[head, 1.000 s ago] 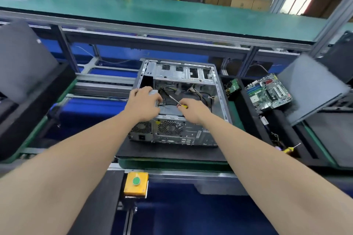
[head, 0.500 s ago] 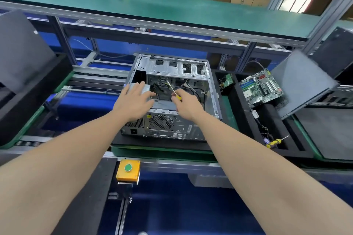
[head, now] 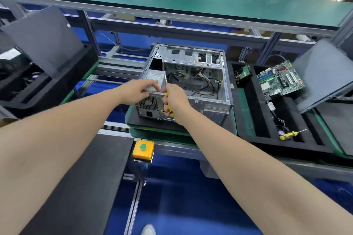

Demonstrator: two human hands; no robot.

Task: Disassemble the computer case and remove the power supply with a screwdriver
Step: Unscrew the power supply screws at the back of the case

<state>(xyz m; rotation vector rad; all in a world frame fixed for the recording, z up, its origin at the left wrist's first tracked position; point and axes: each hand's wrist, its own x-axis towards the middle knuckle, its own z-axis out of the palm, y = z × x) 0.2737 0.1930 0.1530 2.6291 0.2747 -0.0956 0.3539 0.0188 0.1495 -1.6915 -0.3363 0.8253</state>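
An open grey computer case (head: pixel 210 101) lies on a black foam pad, its inside showing loose cables. The silver power supply (head: pixel 152 79) sits in the case's near left corner, its fan grille facing me. My left hand (head: pixel 138 89) rests on the power supply's near top edge with its fingers curled over it. My right hand (head: pixel 174 99) grips a yellow-handled screwdriver (head: pixel 166 94), shaft pointing up beside the power supply.
A green motherboard (head: pixel 279 80) and a small drive (head: pixel 242 75) lie in the black tray to the right. A second yellow screwdriver (head: pixel 290 134) lies in that tray's front slot. A yellow box with a green button (head: pixel 143 149) sits at the conveyor's edge. Dark panels lean at both sides.
Both hands have drawn back from inside the case to the power supply's near edge. The screwdriver has swung from pointing into the case to standing upright.
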